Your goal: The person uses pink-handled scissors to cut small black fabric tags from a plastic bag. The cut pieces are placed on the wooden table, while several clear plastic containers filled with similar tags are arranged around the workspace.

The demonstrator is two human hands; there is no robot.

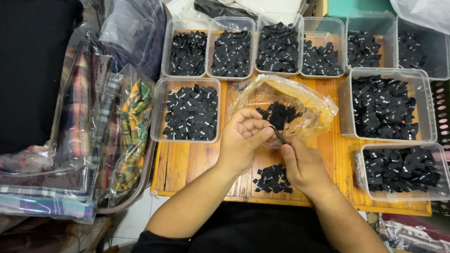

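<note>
While pinching the small black label between the thumb and forefinger of the left hand and the fingertips of the right hand, hold lightly and near the ends, so as to leave the strip flat and uncreased. Both hands closed on that one label, raised just above the table, right in front of the mouth of the clear plastic bag.

Best handled one piece at a time: thin, dark and, by the look of it, easily taken doubled. Better turned toward the light before letting go, and kept apart from both the loose heap inside the bag and the small pile lying on the wood just beneath the wrists, near the front edge.

Further out: bare orange-brown planks, ringed by clear plastic tubs full of similar black labels, one to the left of the bag, a row along the back, more stacked down the right. Beside the table on the left, bagged checked fabrics; below, pale floor tile.
</note>
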